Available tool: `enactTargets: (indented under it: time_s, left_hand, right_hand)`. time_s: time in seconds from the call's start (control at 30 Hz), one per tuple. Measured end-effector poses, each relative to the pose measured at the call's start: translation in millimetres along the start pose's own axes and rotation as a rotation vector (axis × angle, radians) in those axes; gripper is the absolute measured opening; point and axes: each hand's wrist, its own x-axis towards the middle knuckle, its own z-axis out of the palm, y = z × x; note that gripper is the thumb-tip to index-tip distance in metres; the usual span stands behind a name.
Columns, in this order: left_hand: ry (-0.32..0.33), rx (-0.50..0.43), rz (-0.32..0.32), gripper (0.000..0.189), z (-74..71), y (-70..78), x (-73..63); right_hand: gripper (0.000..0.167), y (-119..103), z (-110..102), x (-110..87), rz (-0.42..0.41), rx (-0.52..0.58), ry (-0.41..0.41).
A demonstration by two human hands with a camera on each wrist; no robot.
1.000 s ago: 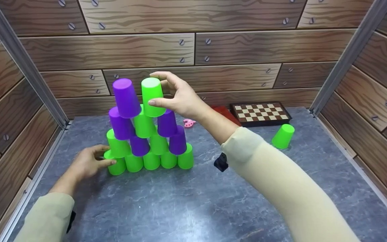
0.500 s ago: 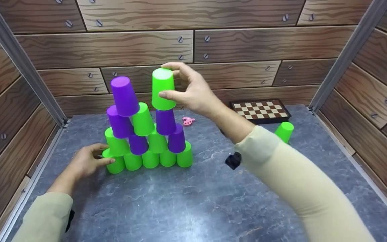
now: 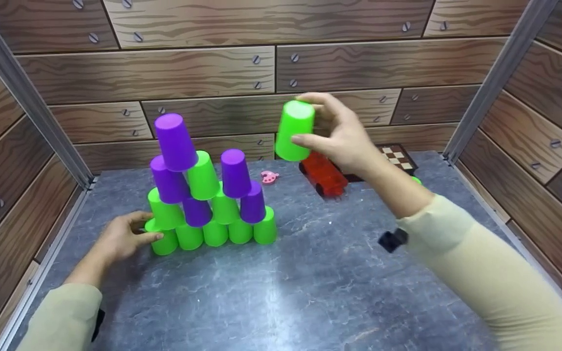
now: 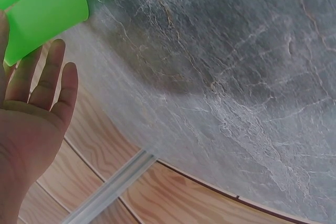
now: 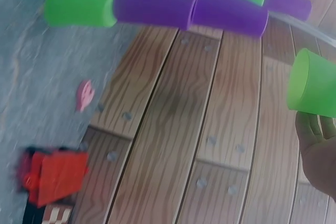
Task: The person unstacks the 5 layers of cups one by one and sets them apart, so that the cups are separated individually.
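My right hand (image 3: 342, 134) holds a green cup (image 3: 294, 130), upside down and tilted, in the air right of the stack. Its thumb lies across the near side, with fingers behind the top. My left hand (image 3: 124, 237) is at the lower left corner of the stack, thumb and fingers about the end green cup (image 3: 165, 243) of the bottom row. The stack has a green bottom row, then mixed green and purple cups above. One purple cup (image 3: 176, 142) stands at the top left. A lower purple cup (image 3: 235, 173) tops the right side.
A pink palette-shaped piece (image 3: 269, 177) and a red toy car (image 3: 324, 173) lie behind and right of the stack. Partly hidden by the right arm are a checkered board (image 3: 398, 158) and another green cup (image 3: 416, 180). Wood-patterned walls (image 3: 188, 73) enclose the grey table (image 3: 242, 297).
My right hand has lifted the green cup off the upper right of the stack and carried it rightward, baring the purple cup beneath. The left hand stays at the bottom left cup.
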Motion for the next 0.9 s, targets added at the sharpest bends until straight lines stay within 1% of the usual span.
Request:
enactTargets:
  time_s: [0.23,0.43,0.6,0.73,0.9]
  left_hand:
    - [0.005,0.007,-0.007,0.067,0.6,-2.7,-0.8]
    - [0.010,0.015,-0.004,0.067,1.3,-2.8,0.1]
    - [0.020,0.026,0.007,0.068,2.0,-1.6,0.2]
    - [0.022,0.021,0.007,0.067,1.7,-2.2,-0.5]
    - [0.027,0.022,0.006,0.065,1.0,-1.2,0.1]
  right_hand:
    - [0.063,7,-39,-33.3,0.073,-0.051,0.037]
    - [0.063,15,-69,-60.3,0.092,-0.099,0.086]
    - [0.063,28,-92,-82.1,0.110,-0.119,0.135]
    - [0.062,41,-107,-99.7,0.146,-0.166,0.159]
    - [0.062,58,-126,-120.1,0.174,-0.179,0.198]
